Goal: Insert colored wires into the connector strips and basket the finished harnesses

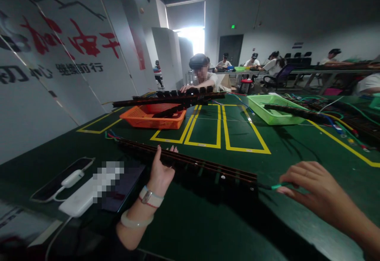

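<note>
Green wire at one end of a long dark bar is pinched in the right hand; the left hand clasps the bar over the table, nearer than the orange basket.

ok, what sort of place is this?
Likely an assembly workshop: a dark strip with wires on a tape-marked green bench, baskets with similar strips, and several people beyond.

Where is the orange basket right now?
In the head view, the orange basket sits left of centre on the green table, just beyond the long dark strip at the person's left hand.
</note>
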Demonstrator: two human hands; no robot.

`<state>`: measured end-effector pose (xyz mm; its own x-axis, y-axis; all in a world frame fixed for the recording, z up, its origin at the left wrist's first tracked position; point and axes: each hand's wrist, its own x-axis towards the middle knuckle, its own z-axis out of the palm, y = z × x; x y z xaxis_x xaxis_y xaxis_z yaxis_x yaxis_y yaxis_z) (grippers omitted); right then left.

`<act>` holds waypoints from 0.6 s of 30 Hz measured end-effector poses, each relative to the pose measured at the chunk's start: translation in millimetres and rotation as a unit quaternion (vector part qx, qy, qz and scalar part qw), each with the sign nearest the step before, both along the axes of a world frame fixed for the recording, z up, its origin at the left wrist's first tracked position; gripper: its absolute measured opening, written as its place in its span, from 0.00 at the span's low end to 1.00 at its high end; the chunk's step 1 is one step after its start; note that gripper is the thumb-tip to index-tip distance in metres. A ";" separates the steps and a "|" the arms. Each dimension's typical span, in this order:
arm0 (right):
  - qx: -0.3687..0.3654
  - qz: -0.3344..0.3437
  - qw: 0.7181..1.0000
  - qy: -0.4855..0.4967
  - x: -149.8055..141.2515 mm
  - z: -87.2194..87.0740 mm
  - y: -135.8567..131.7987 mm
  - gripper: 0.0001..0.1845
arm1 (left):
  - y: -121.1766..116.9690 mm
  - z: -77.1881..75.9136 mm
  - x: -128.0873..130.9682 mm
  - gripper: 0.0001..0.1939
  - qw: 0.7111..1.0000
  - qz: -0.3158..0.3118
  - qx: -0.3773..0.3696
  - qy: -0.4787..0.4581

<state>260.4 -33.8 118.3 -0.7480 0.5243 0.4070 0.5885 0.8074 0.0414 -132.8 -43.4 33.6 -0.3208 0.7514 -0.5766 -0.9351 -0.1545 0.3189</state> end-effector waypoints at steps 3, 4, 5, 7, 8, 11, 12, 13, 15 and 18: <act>-0.039 -0.009 0.999 -0.023 -8.0 -7.7 -20.2 0.13 | -0.3 2.5 -6.6 0.15 1.000 0.004 0.000 0.005; -0.051 -0.011 0.998 -0.029 -10.0 -9.0 -26.1 0.13 | -0.6 6.0 -7.9 0.15 1.000 0.002 0.004 0.010; -0.062 -0.013 0.997 -0.034 -11.7 -9.9 -31.6 0.13 | -0.7 11.4 -9.1 0.14 1.000 0.000 0.010 0.018; -0.087 -0.020 0.995 -0.040 -15.2 -10.8 -41.7 0.13 | 0.9 28.7 -12.3 0.11 0.999 0.002 0.025 0.045; -0.101 -0.023 0.994 -0.038 -17.6 -11.4 -46.3 0.12 | 2.7 40.8 -14.4 0.08 0.997 0.000 0.045 0.068; -0.151 -0.038 0.988 -0.016 -31.4 -16.2 -58.6 0.12 | 11.9 89.0 -23.3 0.07 0.980 0.015 0.124 0.154; -0.170 -0.040 0.985 -0.005 -38.8 -19.1 -62.1 0.13 | 15.7 107.7 -26.9 0.09 0.971 0.008 0.153 0.185; -0.189 -0.040 0.981 0.005 -47.6 -22.7 -65.1 0.13 | 19.7 127.0 -30.6 0.10 0.959 0.007 0.185 0.216; -0.221 -0.032 0.974 0.019 -68.2 -30.3 -69.6 0.15 | 27.3 165.7 -37.6 0.12 0.926 -0.016 0.253 0.280; -0.242 -0.005 0.970 0.013 -100.1 -37.9 -71.8 0.25 | 35.5 218.8 -44.5 0.11 0.849 -0.045 0.338 0.402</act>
